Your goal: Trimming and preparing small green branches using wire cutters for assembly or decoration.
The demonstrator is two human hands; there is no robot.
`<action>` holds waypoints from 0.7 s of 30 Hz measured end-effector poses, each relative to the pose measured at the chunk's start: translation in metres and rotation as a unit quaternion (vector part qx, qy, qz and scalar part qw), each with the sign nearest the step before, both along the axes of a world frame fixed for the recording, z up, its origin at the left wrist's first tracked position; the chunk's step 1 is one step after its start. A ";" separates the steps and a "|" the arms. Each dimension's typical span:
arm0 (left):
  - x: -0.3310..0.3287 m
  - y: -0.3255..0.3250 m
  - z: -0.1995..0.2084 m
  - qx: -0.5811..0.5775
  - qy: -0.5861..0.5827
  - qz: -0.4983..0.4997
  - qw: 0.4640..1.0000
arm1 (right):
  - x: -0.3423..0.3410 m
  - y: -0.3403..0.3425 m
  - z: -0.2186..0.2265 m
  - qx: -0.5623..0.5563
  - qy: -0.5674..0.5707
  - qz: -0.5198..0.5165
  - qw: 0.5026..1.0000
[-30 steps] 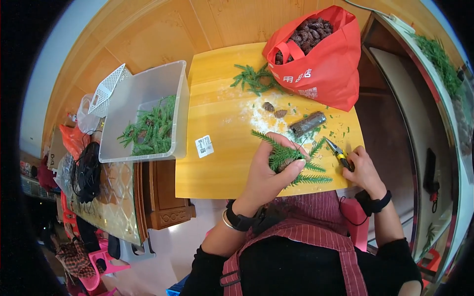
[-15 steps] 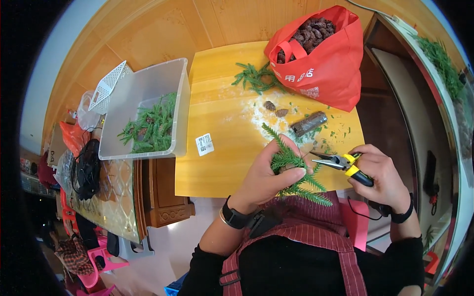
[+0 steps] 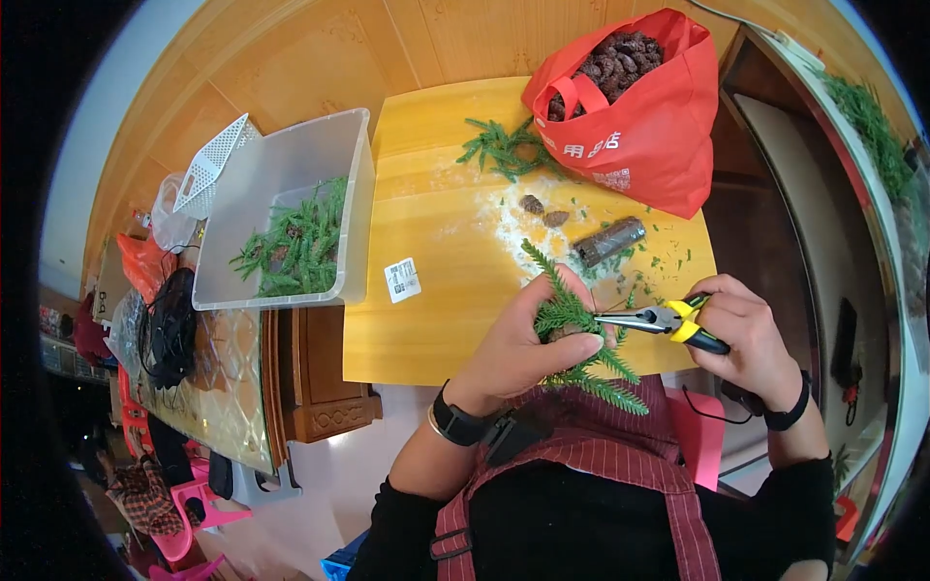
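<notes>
My left hand is closed around a green evergreen sprig, whose needled tips stick out above and below the fingers. A brown lump, perhaps a pine cone, shows partly under the thumb. My right hand grips long-nose pliers with yellow and black handles. The plier jaws reach the sprig beside my left fingertips and look closed there; what they pinch is too small to make out. Beyond my hands lie a dark wrapped roll and two small pine cones amid white powder and green clippings.
A red bag full of pine cones stands at the table's far right. On the left, a clear plastic bin holds evergreen sprigs. More greenery lies beside the bag. A white label rests on the yellow table.
The pliers have moved left, up to the sprig, and their spread jaws have come together there. My left hand keeps hold of the sprig almost in place.
</notes>
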State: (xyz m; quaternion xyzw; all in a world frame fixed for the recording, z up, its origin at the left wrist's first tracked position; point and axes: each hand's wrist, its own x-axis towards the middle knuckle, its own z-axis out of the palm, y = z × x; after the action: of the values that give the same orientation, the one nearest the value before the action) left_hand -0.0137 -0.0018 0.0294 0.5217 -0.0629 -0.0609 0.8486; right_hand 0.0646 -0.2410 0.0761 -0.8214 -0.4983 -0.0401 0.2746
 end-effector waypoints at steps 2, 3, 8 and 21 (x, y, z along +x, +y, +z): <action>0.000 -0.002 0.003 -0.006 -0.001 0.009 1.000 | 0.000 -0.001 -0.003 0.007 -0.011 0.003 1.000; 0.000 -0.003 0.004 -0.013 -0.003 0.018 1.000 | -0.001 0.000 -0.004 0.007 -0.010 0.002 1.000; 0.001 -0.009 0.005 0.163 -0.075 0.128 0.975 | -0.007 0.002 -0.009 0.020 0.002 -0.027 0.999; 0.000 -0.004 0.013 0.143 -0.042 0.129 0.980 | -0.014 0.001 0.012 -0.077 0.257 -0.020 0.963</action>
State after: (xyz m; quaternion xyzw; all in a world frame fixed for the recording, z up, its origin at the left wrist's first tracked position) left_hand -0.0136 -0.0059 0.0427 0.6435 -0.0216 0.0629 0.7626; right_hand 0.0508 -0.2395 0.0882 -0.8322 -0.3964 0.2053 0.3288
